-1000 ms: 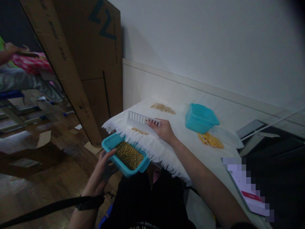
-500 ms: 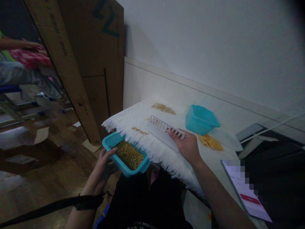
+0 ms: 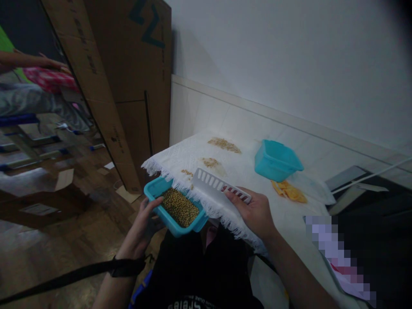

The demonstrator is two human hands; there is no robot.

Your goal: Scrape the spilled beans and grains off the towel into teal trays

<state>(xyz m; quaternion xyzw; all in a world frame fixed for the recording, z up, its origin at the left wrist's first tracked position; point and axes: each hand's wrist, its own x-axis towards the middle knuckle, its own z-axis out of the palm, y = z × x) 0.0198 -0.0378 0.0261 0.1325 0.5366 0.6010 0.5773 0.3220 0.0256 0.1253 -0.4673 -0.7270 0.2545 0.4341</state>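
My left hand point(image 3: 149, 221) grips the near-left rim of a blue plastic container point(image 3: 151, 191), its thumb over the edge. Small yellow-green beans point(image 3: 180, 206) half fill it, and it is held just under the fringed edge of a white cloth point(image 3: 180, 150). In my right hand point(image 3: 254, 210) is a light grey scraper point(image 3: 206, 189) with a slotted edge; my fingers show through some slots. Its left end is close to the cloth's front edge. A few beans point(image 3: 187, 172) and a small pile of pale grains point(image 3: 210, 162) lie beyond it.
A longer strip of pale grains point(image 3: 224, 145) lies at the back. On the right are another blue container point(image 3: 277, 161), a crumpled yellow cloth point(image 3: 288, 191) and a blurred-out phone-like screen point(image 3: 337, 257). A tall cardboard box point(image 3: 135, 77) stands left; beyond it another person's arm point(image 3: 32, 60) shows.
The scraper has come toward me to the cloth's front edge, uncovering the small grain pile behind it. The row of beans near the edge looks shorter. The view has shifted slightly.
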